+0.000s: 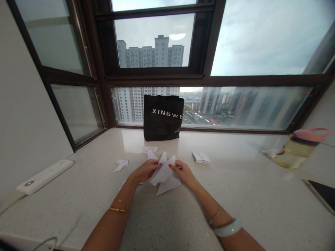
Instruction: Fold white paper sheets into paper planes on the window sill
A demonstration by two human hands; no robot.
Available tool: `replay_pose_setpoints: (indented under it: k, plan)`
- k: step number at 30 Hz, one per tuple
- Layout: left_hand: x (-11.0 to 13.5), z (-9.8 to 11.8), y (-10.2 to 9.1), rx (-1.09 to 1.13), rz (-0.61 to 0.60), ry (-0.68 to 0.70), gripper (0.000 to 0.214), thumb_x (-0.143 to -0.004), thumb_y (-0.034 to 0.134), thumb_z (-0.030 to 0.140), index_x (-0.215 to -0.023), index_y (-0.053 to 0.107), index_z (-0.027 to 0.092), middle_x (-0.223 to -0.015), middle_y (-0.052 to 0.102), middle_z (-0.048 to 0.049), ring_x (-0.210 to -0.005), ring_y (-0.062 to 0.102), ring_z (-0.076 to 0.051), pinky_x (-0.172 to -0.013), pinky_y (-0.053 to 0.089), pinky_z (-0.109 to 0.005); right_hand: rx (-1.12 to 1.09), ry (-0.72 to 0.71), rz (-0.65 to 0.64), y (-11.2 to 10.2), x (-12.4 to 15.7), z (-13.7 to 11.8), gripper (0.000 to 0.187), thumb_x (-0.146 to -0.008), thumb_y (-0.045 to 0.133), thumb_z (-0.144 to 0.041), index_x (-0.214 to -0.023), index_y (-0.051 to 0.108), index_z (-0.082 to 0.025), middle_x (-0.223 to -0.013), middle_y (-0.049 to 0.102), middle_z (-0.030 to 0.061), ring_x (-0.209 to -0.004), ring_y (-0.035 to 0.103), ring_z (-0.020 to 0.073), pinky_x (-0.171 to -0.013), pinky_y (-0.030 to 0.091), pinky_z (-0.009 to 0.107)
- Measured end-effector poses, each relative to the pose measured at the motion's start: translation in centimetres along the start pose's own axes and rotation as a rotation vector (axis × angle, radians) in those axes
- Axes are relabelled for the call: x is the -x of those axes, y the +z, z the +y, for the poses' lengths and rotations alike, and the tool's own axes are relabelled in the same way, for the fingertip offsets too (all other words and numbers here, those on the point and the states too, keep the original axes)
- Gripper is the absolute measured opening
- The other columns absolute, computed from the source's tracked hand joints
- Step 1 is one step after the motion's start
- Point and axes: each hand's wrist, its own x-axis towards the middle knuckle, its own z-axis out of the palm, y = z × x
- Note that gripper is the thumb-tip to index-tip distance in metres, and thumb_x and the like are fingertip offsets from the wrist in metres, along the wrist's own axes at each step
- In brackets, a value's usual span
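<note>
A folded white paper (163,170) is held up between my two hands over the counter. My left hand (146,170) pinches its left side, the thumb lying on top. At its upper right edge, the thumb and fingers of my right hand (183,171) are closed on the same paper. Another white sheet with a pointed corner (167,186) shows just beneath it; whether the two are joined I cannot tell. Close by on the left lies a small folded paper piece (121,165), and a thicker folded one (201,157) rests to the right.
A black bag (163,118) stands upright at the window, behind more folded paper (149,150). On the left is a white power strip (47,176) with a cable. To the right are a bottle with a pink lid (298,150) and a dark-screened phone-like device (323,193).
</note>
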Motion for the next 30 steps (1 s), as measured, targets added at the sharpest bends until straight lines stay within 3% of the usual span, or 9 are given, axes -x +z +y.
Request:
replay_pose_setpoints:
  k: [4,6,9,15,22,30]
  plan:
    - [-0.4,-0.2,-0.1,-0.138,0.23,0.087,0.047,-0.067,0.062,0.043,-0.104,0.054,0.015,-0.072,0.062,-0.0014,-0.054,0.054,-0.01,-0.05,0.038,-0.02,0.0,-0.082,-0.014,-0.6,-0.1,-0.7,0.032,-0.067,0.056,-0.051,-0.062,0.061,-0.02,-0.076,0.058,0.0038,-0.076,0.051,0.0182,-0.061,0.039,0.027]
    - [-0.6,-0.3,0.2,-0.252,0.266,0.109,0.051,-0.068,0.059,0.048,-0.109,0.052,0.018,-0.069,0.06,0.0008,-0.05,0.05,-0.009,-0.046,0.034,-0.019,-0.013,-0.095,-0.025,-0.5,0.0,-1.0,0.031,-0.066,0.057,-0.051,-0.067,0.063,-0.02,-0.083,0.059,0.0045,-0.083,0.051,0.0193,-0.062,0.04,0.027]
    - [-0.6,-0.4,0.6,-0.344,0.209,0.098,0.055,-0.068,0.056,0.052,-0.111,0.051,0.018,-0.065,0.058,0.0014,-0.049,0.049,-0.009,-0.047,0.034,-0.019,-0.085,-0.027,-0.061,-0.2,0.2,-1.0,0.033,-0.065,0.058,-0.052,-0.065,0.063,-0.019,-0.076,0.06,0.0036,-0.076,0.053,0.0177,-0.061,0.041,0.027]
    - [-0.3,-0.3,0.5,-0.144,0.05,0.041,0.057,-0.066,0.063,0.044,-0.115,0.05,0.017,-0.083,0.063,-0.0041,-0.066,0.056,-0.011,-0.061,0.041,-0.022,-0.263,0.142,-0.12,-0.2,0.3,-0.9,0.039,-0.061,0.06,-0.054,-0.065,0.062,-0.016,-0.061,0.06,0.0013,-0.058,0.052,0.0149,-0.055,0.04,0.026]
    - [0.4,0.1,0.5,-0.07,-0.101,-0.046,0.047,-0.07,0.061,0.04,-0.11,0.055,0.016,-0.094,0.064,-0.0084,-0.079,0.062,-0.017,-0.075,0.045,-0.03,-0.22,0.106,0.016,-1.2,0.0,-0.6,0.039,-0.063,0.058,-0.055,-0.061,0.058,-0.016,-0.06,0.058,0.0008,-0.059,0.05,0.0143,-0.056,0.038,0.025]
    - [0.4,0.3,0.9,0.019,-0.122,-0.146,0.059,-0.077,0.036,0.06,-0.104,0.056,0.011,-0.109,0.06,-0.0158,-0.085,0.064,-0.021,-0.076,0.048,-0.031,-0.129,0.091,0.058,-1.0,-0.2,0.1,0.041,-0.064,0.055,-0.057,-0.054,0.049,-0.018,-0.05,0.05,-0.002,-0.051,0.045,0.0125,-0.05,0.034,0.024]
